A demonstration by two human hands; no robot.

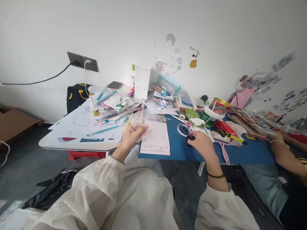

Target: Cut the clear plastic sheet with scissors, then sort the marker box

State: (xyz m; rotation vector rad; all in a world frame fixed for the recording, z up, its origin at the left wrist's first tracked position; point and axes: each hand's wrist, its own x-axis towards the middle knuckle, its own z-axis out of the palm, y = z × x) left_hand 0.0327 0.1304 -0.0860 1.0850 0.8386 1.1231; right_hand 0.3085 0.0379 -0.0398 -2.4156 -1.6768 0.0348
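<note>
My left hand (131,135) is closed, thumb against fingers, on a clear plastic sheet (138,118) tilted above the table edge. Below and beside the sheet lies a printed paper pad (157,145) with a grid on it. My right hand (201,143) grips a pair of scissors (190,137) by its dark handles, over the blue tabletop. The scissors' blades are partly hidden and I cannot make out whether they are apart. A white ring (179,130) lies just beyond them, near a small tape roll (182,117).
Pens (105,130), a glue bottle (95,108) and drawings (79,123) cover the white table at left. A green-and-white tub (210,115), a pink brush handle (224,153) and a yellow-black cutter (231,136) lie right. Another person's arm (284,153) rests far right.
</note>
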